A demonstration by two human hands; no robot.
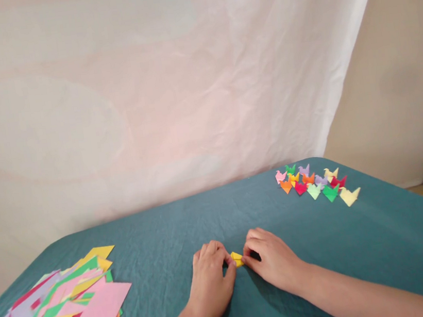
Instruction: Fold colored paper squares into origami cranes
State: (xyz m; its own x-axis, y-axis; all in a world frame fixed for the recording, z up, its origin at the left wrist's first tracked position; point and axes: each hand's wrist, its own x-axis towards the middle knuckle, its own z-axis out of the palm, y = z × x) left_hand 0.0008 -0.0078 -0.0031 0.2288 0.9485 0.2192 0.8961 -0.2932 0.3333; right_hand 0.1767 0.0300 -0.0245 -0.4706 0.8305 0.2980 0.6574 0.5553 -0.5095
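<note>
A small folded yellow paper piece [236, 258] lies on the teal tablecloth [242, 211] near the front middle. My left hand [212, 280] pinches its left side with curled fingers. My right hand [272, 261] pinches its right side, fingers bent over it. Most of the paper is hidden between the two hands.
A loose pile of coloured paper squares [60, 313] lies at the front left. Several small folded paper figures [316, 182] in mixed colours sit at the back right of the table. A pale wrinkled cloth backdrop [147, 84] hangs behind the table.
</note>
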